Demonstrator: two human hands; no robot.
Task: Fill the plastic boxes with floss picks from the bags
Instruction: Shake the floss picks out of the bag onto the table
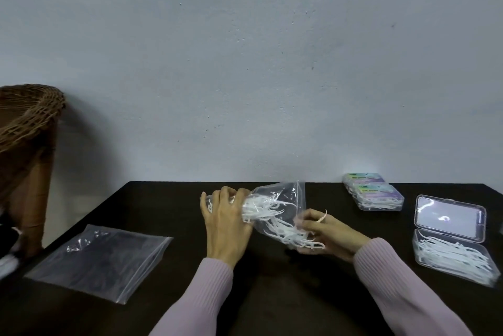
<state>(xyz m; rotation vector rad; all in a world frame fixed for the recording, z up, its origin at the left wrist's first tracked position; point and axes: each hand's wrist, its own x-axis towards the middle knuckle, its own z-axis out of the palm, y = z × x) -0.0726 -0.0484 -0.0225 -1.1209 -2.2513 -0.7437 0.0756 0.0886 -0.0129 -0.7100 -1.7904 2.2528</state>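
Above the dark tabletop (272, 295), a clear bag (275, 210) of white floss picks (268, 214) lies nearly level, its long axis running left to right. The left hand (226, 226) grips its bunched left end; the right hand (326, 235) pinches picks at its right end. An open box (451, 240), picks lying left-right inside, sits at right.
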